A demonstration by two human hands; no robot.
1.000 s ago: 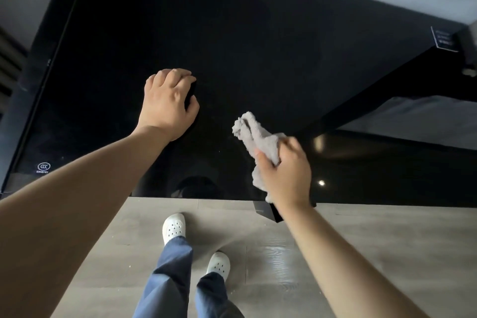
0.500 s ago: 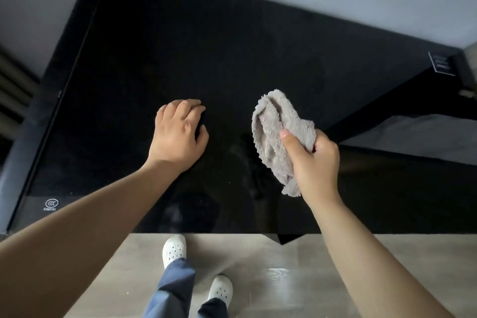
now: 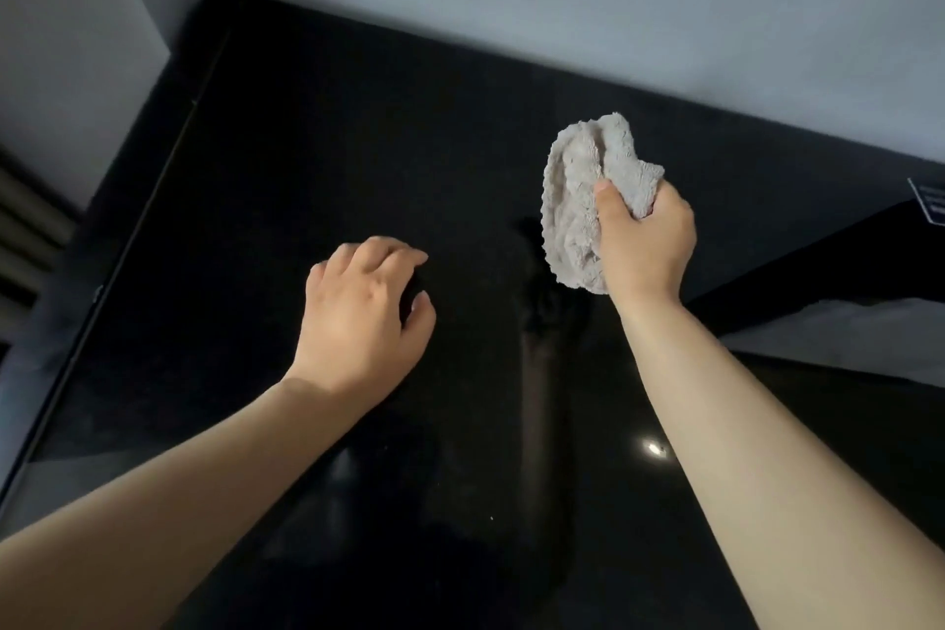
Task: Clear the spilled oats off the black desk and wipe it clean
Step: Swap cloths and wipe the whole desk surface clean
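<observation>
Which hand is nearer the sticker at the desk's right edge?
Right. The right hand, gripping the cloth, is just left of the sticker; the left hand rests mid-desk, much farther left.

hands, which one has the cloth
The right hand: its grip bunches the grey cloth above the black desk. The left hand holds no cloth.

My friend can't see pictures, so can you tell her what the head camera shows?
Seen from above, a person's right hand grips a bunched grey cloth above a shiny black desk. The left hand rests with its fingers curled on the desk. No oats are clearly visible, only a tiny pale speck near the front.
</observation>
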